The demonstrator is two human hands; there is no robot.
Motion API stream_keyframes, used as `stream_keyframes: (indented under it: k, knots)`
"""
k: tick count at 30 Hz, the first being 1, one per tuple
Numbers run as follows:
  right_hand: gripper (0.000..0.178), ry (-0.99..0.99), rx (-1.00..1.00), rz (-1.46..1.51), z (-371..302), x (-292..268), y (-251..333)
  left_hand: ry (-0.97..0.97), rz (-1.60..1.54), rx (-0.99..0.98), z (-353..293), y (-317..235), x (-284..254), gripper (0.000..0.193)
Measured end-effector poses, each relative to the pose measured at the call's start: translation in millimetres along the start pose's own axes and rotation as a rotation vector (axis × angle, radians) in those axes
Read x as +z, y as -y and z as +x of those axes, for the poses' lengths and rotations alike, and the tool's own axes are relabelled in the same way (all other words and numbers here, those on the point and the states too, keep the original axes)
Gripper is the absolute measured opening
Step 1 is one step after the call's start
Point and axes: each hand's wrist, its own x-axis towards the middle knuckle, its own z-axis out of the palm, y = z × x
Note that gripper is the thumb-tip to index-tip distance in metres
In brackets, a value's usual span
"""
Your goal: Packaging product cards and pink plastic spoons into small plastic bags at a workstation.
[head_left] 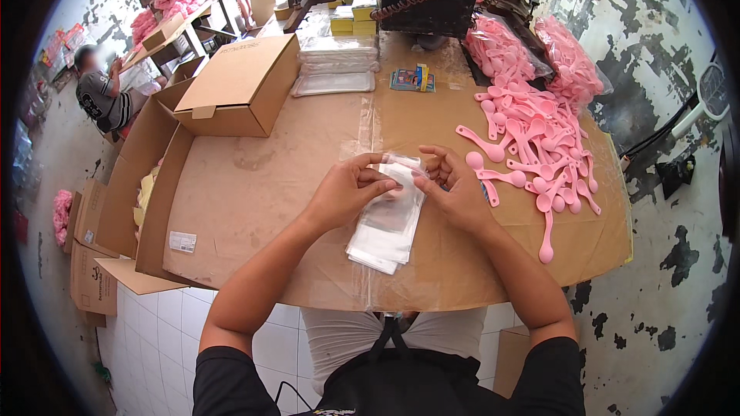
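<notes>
Close to the near edge of the cardboard-covered table (254, 215), a stack of clear plastic bags (385, 237) lies slanted between the 2 hands, its upper end at the fingers. The left hand (354, 189) has its thumb and fingers pinched on the stack's upper left part. The right hand (453, 189) has its thumb at the upper right corner, fingers curled; whether it grips the plastic, I cannot tell. Both are near each other but apart. Pink spoons (533, 137) are heaped to the right of the right hand. A white label (183, 242) with print too small to read lies on the table's left side. Print also marks the closed carton (239, 80) and, darker, the lower carton (91, 286) at far left.
</notes>
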Motion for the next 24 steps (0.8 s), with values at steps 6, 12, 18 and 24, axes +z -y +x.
stream_keyframes:
  k: [6,12,18,24]
  knots:
    - [0.047,-0.001,0.06,0.14,4.3,-6.0,-10.6,0.003,0.04,-0.012,-2.4,-10.5,-8.4,0.046]
    - [0.038,-0.018,-0.058,-0.44,0.0,-1.9,12.2,-0.151,0.04,0.116,0.6,-20.0,-39.1,0.042]
    - [0.035,-0.218,-0.351,-1.012,1.9,-45.1,14.7,-0.066,-0.168,0.099,-3.3,-23.3,-37.2,0.042]
    - [0.02,-0.129,-0.204,-1.097,-4.7,-61.5,11.8,0.163,-0.259,0.041,-6.3,-24.9,-14.8,0.043]
